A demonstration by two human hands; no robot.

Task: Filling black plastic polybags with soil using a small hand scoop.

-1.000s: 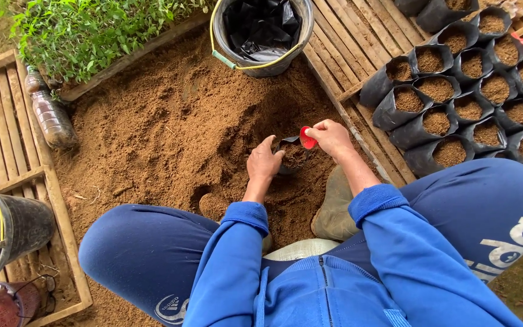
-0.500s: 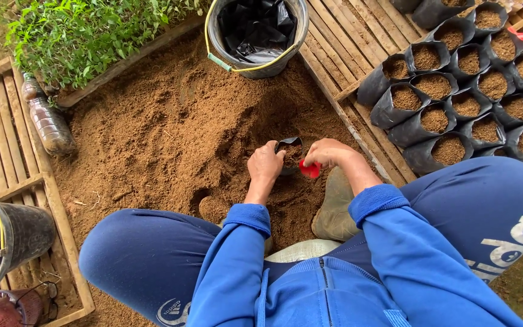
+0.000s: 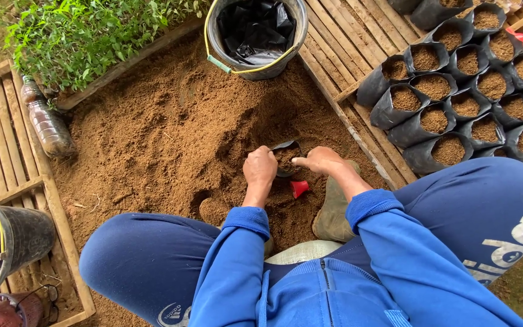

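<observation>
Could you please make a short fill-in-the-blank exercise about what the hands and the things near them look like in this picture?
1. The left hand and the right hand grip a small black bag partly filled with ____.
2. The little scoop lying on the soil pile is ____ in colour.
3. The filled bags stand on the person's ____ side.

Missing words: soil; red; right

We count two hands: left hand [image 3: 260,168] and right hand [image 3: 320,161]. One small black bag [image 3: 287,156] sits between them; one red scoop [image 3: 299,188] lies nearby. We count two buckets, one plastic bottle [image 3: 43,121], and at least sixteen filled black bags [image 3: 437,118].
</observation>
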